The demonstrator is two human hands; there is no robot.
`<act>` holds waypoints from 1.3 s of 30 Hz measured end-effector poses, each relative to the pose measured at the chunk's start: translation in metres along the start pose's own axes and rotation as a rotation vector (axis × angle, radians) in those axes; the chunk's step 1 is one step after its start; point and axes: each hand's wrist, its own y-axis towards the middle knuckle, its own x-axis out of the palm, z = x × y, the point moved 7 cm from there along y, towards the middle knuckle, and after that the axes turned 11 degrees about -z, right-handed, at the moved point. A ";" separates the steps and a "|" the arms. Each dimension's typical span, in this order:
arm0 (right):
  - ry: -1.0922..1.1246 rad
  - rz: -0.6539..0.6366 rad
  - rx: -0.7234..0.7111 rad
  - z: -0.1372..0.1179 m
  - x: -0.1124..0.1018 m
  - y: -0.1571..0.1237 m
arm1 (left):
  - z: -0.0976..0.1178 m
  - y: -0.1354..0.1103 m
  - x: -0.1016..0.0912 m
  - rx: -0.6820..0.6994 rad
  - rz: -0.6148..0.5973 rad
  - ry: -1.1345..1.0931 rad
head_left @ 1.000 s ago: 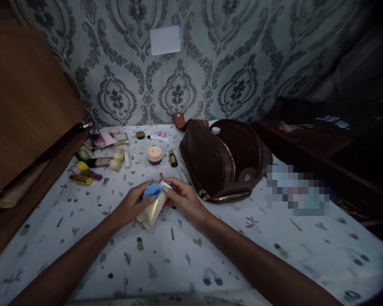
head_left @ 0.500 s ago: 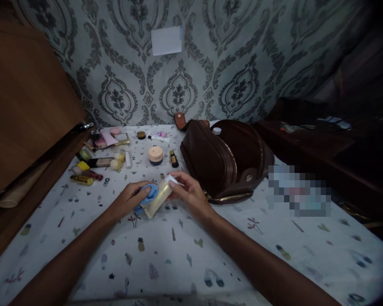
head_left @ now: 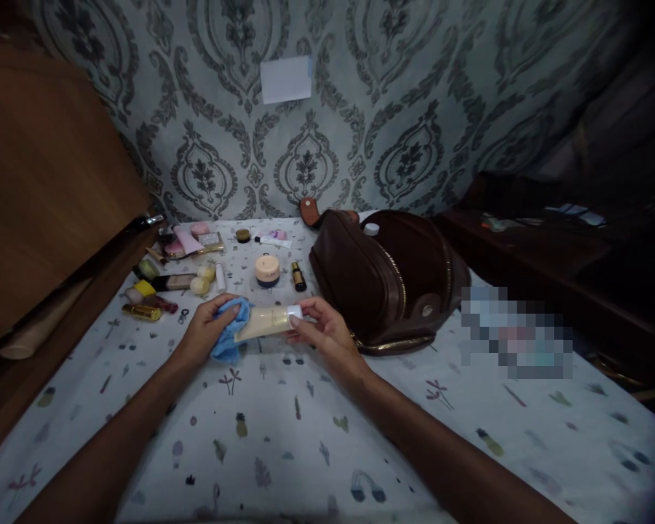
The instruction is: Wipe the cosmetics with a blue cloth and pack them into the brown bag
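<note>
Tube: pale-gold plastic squeeze tube w/ white cap (head_left: 265,322), held over white printed tablecloth (head_left: 284,451); cap end pts approx. 3 o'clock, flat end 9.
L hand (head_left: 207,326): closed on crumpled soft blue cloth (head_left: 229,333), at tube's flat end.
R hand (head_left: 327,331): narrow grip, thumb + fingers on tube's white cap.
Bag: dark-brown leather-look zip bag (head_left: 343,280), tube's 2 o'clock, just past R hand.
Jar: round peach-and-navy jar (head_left: 267,271), 12 o'clock, near.
Bottle: sm. black-and-gold bottle (head_left: 298,276), 1 o'clock, beside jar.
Cosmetics: mixed cosmetics group incl. sm. gold tube (head_left: 142,312), approx. 9–11 o'clock.
</note>
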 end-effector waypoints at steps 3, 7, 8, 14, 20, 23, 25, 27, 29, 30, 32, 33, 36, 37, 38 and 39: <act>-0.058 -0.005 -0.008 0.001 -0.002 0.002 | -0.005 0.001 -0.005 0.002 0.089 -0.056; -0.083 0.006 -0.040 0.001 -0.004 0.003 | 0.000 -0.002 -0.010 0.035 0.200 0.033; -0.074 0.008 -0.039 0.002 -0.004 0.003 | 0.005 -0.004 -0.011 0.064 0.228 0.095; -0.062 0.022 0.017 0.010 -0.003 0.001 | 0.045 -0.025 0.006 0.375 0.294 0.686; -0.070 0.008 0.062 0.016 0.002 -0.001 | 0.050 -0.043 0.068 0.721 -0.059 0.997; -0.078 0.016 0.057 0.014 0.002 -0.001 | 0.039 -0.038 0.075 0.670 -0.118 1.069; -0.061 0.033 0.045 0.012 -0.001 -0.001 | 0.034 -0.032 0.069 0.613 -0.101 1.122; -0.056 0.056 0.028 0.009 -0.004 0.000 | 0.031 -0.027 0.060 0.578 -0.075 1.175; -0.055 0.090 0.024 0.007 -0.008 0.001 | 0.030 -0.023 0.050 0.561 -0.040 1.229; -0.048 0.109 0.027 0.006 -0.009 0.001 | 0.030 -0.022 0.046 0.552 -0.020 1.253; -0.023 0.138 0.041 0.006 -0.012 0.001 | 0.030 -0.020 0.040 0.531 0.013 1.282; -0.011 0.145 0.050 0.007 -0.012 0.001 | 0.030 -0.020 0.038 0.522 0.022 1.282; 0.002 0.138 0.085 0.010 -0.011 0.002 | 0.031 -0.021 0.033 0.523 0.037 1.215; 0.004 0.126 0.100 0.012 -0.010 0.002 | 0.031 -0.021 0.032 0.528 0.036 1.178; 0.009 0.111 0.115 0.014 -0.009 0.003 | 0.032 -0.022 0.030 0.531 0.031 1.139; 0.017 0.094 0.126 0.015 -0.009 0.003 | 0.032 -0.022 0.029 0.529 0.025 1.098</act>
